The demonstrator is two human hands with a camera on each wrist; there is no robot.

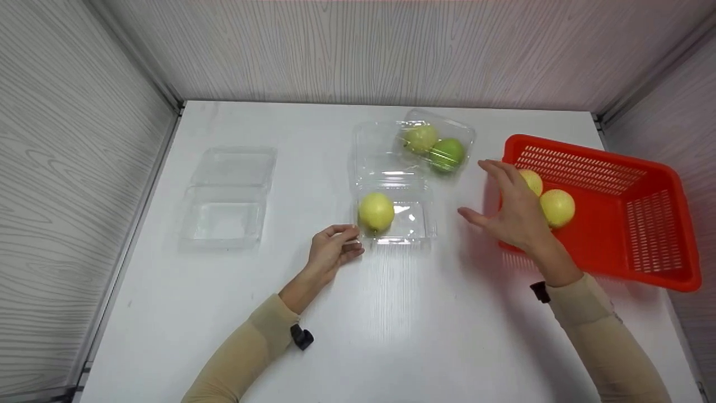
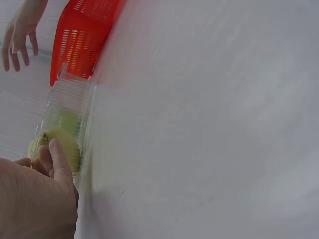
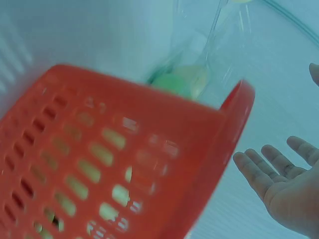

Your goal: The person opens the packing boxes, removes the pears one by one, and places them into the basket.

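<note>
A clear plastic clamshell box [image 1: 411, 221] lies with its lid raised back at the middle of the table. One round yellow fruit with a short stem, likely a pear [image 1: 376, 212], sits in its left half. My left hand [image 1: 334, 249] pinches the box's front left corner; in the left wrist view its fingers [image 2: 61, 162] lie along the wall beside the pear. Over the left rim of the red basket [image 1: 596, 246], my right hand [image 1: 517, 212] is spread, thumb and fingers wide apart, holding nothing. Two yellow pears [image 1: 557, 208] lie in the basket, one partly behind that hand.
Behind the middle box stands a closed clear box [image 1: 467, 134] with a yellow fruit [image 1: 420, 137] and a green fruit [image 1: 447, 154], overlapped by the raised lid. Another lidded clear box [image 1: 226, 221] lies open at the left. Pale panels [image 1: 369, 50] border the table.
</note>
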